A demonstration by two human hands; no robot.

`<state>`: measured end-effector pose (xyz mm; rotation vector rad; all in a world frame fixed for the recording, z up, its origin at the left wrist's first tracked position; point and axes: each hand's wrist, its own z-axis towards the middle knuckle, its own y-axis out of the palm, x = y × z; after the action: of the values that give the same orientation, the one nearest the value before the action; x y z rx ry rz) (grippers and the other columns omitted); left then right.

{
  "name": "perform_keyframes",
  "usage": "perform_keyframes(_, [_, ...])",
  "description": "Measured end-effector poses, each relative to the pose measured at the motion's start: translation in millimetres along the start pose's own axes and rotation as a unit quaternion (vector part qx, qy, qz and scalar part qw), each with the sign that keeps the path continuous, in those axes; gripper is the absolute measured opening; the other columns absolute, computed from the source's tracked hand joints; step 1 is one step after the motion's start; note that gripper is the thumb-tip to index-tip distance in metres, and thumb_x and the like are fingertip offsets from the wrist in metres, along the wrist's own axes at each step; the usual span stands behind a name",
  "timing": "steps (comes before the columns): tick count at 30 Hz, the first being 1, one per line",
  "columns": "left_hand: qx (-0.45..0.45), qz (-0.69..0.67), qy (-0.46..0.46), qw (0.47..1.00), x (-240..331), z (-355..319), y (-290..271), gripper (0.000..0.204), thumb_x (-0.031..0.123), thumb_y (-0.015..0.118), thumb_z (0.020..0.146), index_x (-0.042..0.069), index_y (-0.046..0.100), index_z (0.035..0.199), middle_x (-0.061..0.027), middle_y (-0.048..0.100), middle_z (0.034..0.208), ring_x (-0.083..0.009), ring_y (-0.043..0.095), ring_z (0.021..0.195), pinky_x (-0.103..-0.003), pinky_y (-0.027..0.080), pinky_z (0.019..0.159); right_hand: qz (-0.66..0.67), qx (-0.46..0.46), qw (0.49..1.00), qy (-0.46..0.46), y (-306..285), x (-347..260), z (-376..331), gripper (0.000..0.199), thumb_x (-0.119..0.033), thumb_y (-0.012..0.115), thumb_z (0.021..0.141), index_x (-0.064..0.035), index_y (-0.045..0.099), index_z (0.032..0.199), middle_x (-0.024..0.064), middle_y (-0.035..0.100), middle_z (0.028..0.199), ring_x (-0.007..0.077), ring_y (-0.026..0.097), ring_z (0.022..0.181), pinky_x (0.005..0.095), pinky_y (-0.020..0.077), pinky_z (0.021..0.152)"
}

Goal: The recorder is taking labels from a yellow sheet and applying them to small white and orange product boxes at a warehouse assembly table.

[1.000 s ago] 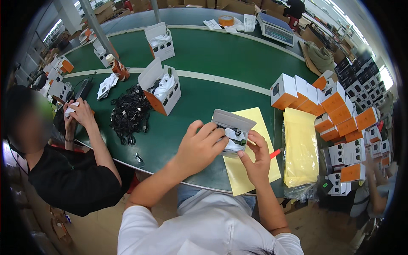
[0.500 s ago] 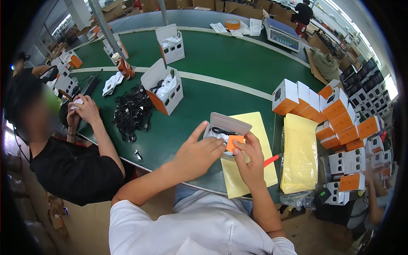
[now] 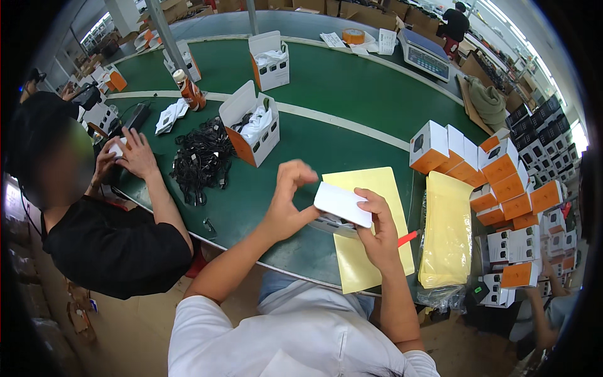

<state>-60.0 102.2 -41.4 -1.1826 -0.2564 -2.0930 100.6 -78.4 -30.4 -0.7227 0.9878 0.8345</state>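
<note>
A small white carton [image 3: 331,225] is in front of me over a yellow sheet [image 3: 370,251]. Its white lid flap [image 3: 342,204] is tilted down over the opening, and a sliver of the contents shows beneath. My right hand [image 3: 377,234] grips the carton's right side, fingers on the lid's edge and thumb below. At the left end, my left hand [image 3: 287,204] has its thumb against the carton; its fingers are raised, curved and apart from the thumb. The orange card is out of sight.
A red-handled tool [image 3: 408,238] lies by my right hand, beside yellow envelopes [image 3: 445,232]. Stacked white-and-orange boxes [image 3: 502,176] stand at right. Ahead are an open carton [image 3: 257,135] and tangled black cables [image 3: 200,162]. At left, a co-worker's hands [image 3: 129,154] handle a white item.
The lid flap, upright before, has come down over the carton. The orange card has gone from view. My left hand has moved from the opening to the carton's left end.
</note>
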Motion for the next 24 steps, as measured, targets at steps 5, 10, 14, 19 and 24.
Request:
perform_keyframes(5, [-0.149,-0.050,0.050,0.986,-8,25,-16,0.047,-0.004,0.065,0.085,0.010,0.068,0.129,-0.0160,0.059,0.145,-0.0322,0.052,0.135,-0.044,0.039,0.113,-0.108,-0.043,0.992,-0.058,-3,-27,8,0.043,0.006,0.069,0.083,-0.0101,0.059,0.122,0.0193,0.054,0.146,0.0372,0.053,0.136,0.0451,0.0418,0.113])
perform_keyframes(10, [-0.221,-0.035,0.031,0.974,11,22,-17,0.045,0.006,0.068,0.082,0.010,0.071,0.126,-0.0143,0.057,0.149,-0.0344,0.051,0.133,-0.045,0.036,0.114,-0.127,-0.066,0.989,0.036,-5,-24,10,0.054,-0.011,0.083,0.080,-0.0092,0.061,0.129,0.0203,0.049,0.149,0.0389,0.049,0.139,0.0485,0.0443,0.110])
perform_keyframes(14, [-0.216,-0.059,-0.005,0.975,13,20,-13,0.046,0.014,0.076,0.082,0.010,0.071,0.128,-0.0138,0.056,0.149,-0.0339,0.049,0.132,-0.046,0.037,0.112,-0.106,-0.095,0.989,0.042,-10,-45,6,0.058,-0.015,0.083,0.082,-0.0092,0.060,0.135,0.0212,0.054,0.143,0.0394,0.053,0.135,0.0476,0.0455,0.109])
perform_keyframes(19, [-0.199,-0.032,0.029,0.979,0,17,-15,0.040,0.019,0.077,0.088,0.010,0.072,0.127,-0.0170,0.059,0.147,-0.0340,0.054,0.132,-0.046,0.041,0.111,-0.154,-0.055,0.986,0.034,-3,-40,8,0.047,-0.010,0.080,0.088,-0.0081,0.066,0.133,0.0224,0.056,0.143,0.0385,0.057,0.132,0.0434,0.0481,0.106])
perform_keyframes(24, [-0.231,0.012,0.052,0.972,6,27,-21,0.036,0.019,0.076,0.090,0.013,0.074,0.125,-0.0144,0.061,0.146,-0.0349,0.057,0.129,-0.045,0.044,0.109,-0.158,-0.068,0.984,0.034,-8,-42,10,0.044,-0.011,0.080,0.089,-0.0086,0.069,0.132,0.0240,0.052,0.149,0.0395,0.055,0.135,0.0435,0.0479,0.107])
